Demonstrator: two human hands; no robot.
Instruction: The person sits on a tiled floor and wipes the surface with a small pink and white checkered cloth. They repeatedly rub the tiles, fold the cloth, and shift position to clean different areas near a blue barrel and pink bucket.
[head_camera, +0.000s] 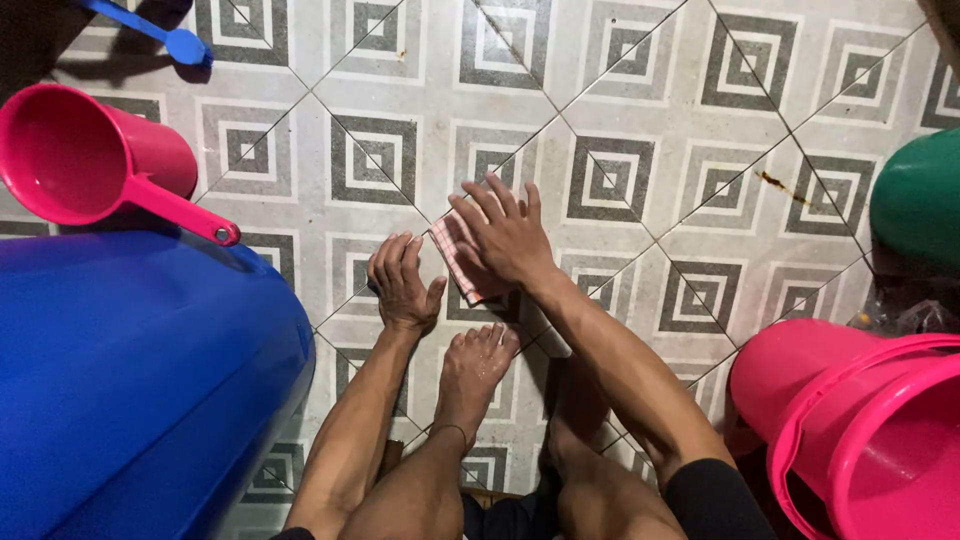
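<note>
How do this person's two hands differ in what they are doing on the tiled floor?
The right hand lies on a small red-checked cloth, fingers spread and pointing away; the left hand rests flat on the bare floor tile, touching no cloth. The right hand reaches farther forward than the left hand, which stays nearer the bare foot. The left hand's fingers lie closer together than the right hand's. Both are bare, palm down, and grip nothing.

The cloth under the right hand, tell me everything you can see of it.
The cloth is small, pinkish with a fine checked pattern, and looks like thin woven fabric. It lies flat on the patterned floor tiles, mostly covered by the right hand pressing on it. The left hand rests on the floor just beside its edge.
</note>
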